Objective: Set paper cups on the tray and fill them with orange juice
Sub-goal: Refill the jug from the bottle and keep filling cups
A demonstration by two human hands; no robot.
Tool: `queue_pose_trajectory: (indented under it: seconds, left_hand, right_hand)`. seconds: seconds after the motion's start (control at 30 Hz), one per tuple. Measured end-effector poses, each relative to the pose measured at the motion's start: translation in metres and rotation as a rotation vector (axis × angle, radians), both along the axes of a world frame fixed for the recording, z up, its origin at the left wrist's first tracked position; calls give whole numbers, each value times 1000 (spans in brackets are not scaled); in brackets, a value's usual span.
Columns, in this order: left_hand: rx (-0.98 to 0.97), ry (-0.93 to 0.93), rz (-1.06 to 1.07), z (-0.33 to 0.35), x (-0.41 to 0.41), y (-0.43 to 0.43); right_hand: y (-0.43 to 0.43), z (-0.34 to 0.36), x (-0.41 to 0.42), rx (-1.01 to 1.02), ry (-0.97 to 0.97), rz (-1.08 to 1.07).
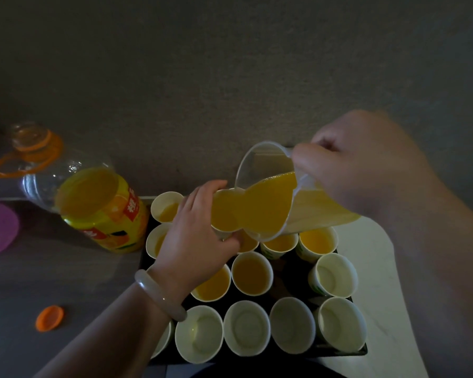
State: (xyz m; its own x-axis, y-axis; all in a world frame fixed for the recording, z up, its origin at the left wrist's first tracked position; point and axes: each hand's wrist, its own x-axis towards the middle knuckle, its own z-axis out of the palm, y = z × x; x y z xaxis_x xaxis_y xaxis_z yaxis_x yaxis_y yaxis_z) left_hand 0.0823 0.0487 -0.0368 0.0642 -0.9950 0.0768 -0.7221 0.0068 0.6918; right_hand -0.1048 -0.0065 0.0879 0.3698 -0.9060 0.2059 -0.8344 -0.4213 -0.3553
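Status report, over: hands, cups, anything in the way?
Right hand tips jug, pouring. Left hand grips cup at spout. Front cups on tray empty. Nothing in the way.

The left forearm comes in from the lower left of the frame, a pale bangle point(159, 294) round its wrist. The left hand point(194, 238) lies at centre, thumb on top and fingers curled underneath, gripping a cup point(224, 214). The right hand point(363, 170), blurred, is at the upper right, its fingers wrapped round the handle of a tilted jug point(279, 203). Its forearm runs down the right edge.
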Motion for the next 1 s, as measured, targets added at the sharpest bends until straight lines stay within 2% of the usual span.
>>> queue_pose_trajectory:
  seconds: [1.0]
  left_hand:
    - [-24, 6, 4, -1, -1, 2]
  right_hand:
    - [-1, -2, 0, 0, -40, 33]
